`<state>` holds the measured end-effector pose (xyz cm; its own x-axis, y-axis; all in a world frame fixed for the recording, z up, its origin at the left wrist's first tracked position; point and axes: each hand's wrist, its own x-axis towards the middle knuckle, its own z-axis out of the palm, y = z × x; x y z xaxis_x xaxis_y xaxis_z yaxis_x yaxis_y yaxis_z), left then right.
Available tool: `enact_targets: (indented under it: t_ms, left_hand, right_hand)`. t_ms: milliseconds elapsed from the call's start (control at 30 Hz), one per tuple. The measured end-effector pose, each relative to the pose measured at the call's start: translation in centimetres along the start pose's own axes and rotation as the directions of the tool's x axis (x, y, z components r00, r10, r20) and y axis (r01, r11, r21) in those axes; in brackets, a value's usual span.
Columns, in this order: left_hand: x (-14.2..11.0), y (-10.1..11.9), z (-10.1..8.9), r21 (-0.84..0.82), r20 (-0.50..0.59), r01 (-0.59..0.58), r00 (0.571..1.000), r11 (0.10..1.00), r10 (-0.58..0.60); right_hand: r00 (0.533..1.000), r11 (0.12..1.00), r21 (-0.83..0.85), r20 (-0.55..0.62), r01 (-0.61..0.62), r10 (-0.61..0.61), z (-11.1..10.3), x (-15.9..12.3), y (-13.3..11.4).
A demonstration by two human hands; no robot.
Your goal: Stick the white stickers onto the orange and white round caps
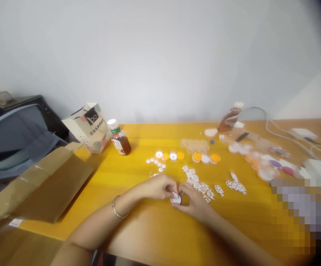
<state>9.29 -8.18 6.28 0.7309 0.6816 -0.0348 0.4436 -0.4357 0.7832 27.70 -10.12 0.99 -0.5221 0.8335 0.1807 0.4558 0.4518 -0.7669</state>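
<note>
Close together over the front middle of the table, both hands work on a small white round disc (176, 200). My left hand (159, 187), with a bracelet on its wrist, is closed in a pinch at the top of the disc. From the right, the thumb and forefinger of my right hand (196, 204) curve around its edge. A small white part seems to stand on the disc, but fingers and blur hide its shape. Beyond my right hand lie white lattice-like pieces (196, 184). Small white discs (159, 164) are scattered beyond my left hand.
White and orange round pieces (197, 157) form a row farther back. A drink bottle (121, 142) and paper bag (90, 129) stand at the left, behind a cardboard box (55, 181). Another bottle (229, 119), cables (282, 133) and plastic-wrapped parts (262, 166) occupy the right.
</note>
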Motion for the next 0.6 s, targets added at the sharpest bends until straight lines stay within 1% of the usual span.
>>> enact_targets:
  t_ms: [133, 233, 367, 600]
  left_hand:
    - [-0.18, 0.76, 0.2, 0.148, -0.027, -0.07, 0.997, 0.986, 0.075]
    - [-0.27, 0.94, 0.63, 0.189, -0.017, -0.107, 0.994, 0.976, 0.112]
    - [-0.22, 0.96, 0.94, 0.211, -0.012, -0.101, 0.994, 0.972, 0.106]
    - [-0.1, 0.85, 0.62, 0.198, -0.002, -0.075, 0.997, 0.977, 0.077]
  right_hand:
    - [1.0, 1.0, -0.005, 0.008, -0.005, 0.005, 0.02, 0.02, 0.0]
    - [1.0, 1.0, 0.006, 0.003, -0.002, 0.002, -0.02, 0.02, -0.13]
    - [1.0, 1.0, 0.005, 0.021, -0.005, 0.005, -0.13, 0.05, -0.33]
    - [0.999, 1.0, -0.025, 0.032, 0.019, -0.019, -0.06, -0.05, -0.07]
